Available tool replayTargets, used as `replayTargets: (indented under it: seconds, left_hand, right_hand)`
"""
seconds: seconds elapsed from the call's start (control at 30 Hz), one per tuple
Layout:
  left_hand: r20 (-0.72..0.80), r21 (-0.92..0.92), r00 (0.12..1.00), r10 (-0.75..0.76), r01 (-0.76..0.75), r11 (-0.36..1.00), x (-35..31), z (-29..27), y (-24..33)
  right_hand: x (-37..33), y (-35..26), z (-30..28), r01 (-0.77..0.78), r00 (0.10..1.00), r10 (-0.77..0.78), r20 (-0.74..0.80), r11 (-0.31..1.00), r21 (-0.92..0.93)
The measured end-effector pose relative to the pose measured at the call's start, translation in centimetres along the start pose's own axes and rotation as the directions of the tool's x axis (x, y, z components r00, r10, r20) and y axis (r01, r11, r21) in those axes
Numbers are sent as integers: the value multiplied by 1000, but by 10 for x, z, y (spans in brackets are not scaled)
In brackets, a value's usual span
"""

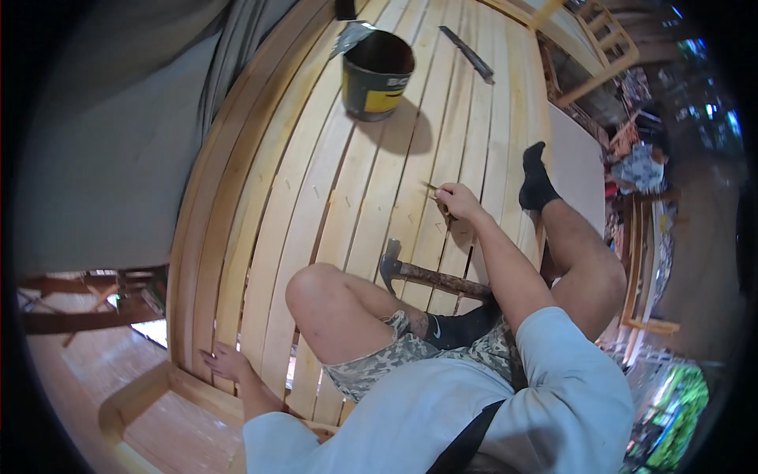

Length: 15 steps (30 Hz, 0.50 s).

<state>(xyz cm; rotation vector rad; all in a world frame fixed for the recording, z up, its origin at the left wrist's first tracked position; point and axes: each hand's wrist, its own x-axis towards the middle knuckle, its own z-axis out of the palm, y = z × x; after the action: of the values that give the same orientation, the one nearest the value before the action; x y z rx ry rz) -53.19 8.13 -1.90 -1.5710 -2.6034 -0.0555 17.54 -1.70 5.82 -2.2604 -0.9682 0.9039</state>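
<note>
I sit on a pale wooden slatted bed-like surface (304, 229). Raised over its right part, my right hand (459, 201) is closed on a thin brass-coloured piece (431, 187), whose kind I cannot make out. Small nails (316, 190) stand in a row across the slats to its left. Between my legs lies a claw hammer (430, 274) with a dark metal head and a worn wooden handle, its end hidden by my clothing. At the lower left, my left hand (225, 362) rests on the side rail with fingers stretched out and nothing seen in them.
A black bucket (355, 99) with a yellow patch stands on the far slats, a ragged grey sheet piece (352, 36) at its rim. Right of it lies a long dark narrow tool (467, 55). Grey cloth (118, 158) hangs left; wooden frames (604, 47) stand at the far right.
</note>
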Motion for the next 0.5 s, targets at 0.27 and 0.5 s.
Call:
replayTargets:
  seconds: [0.27, 0.5]
  left_hand:
    - [42, -3, 919, -392, 392, 920, -95, -22, 76]
    - [33, 35, 945, -327, 325, 945, -103, -28, 89]
  right_hand:
    - [7, -1, 15, -167, 964, 146, -223, 983, -80]
    - [80, 5, -51, -119, 944, 24, -329, 955, -272]
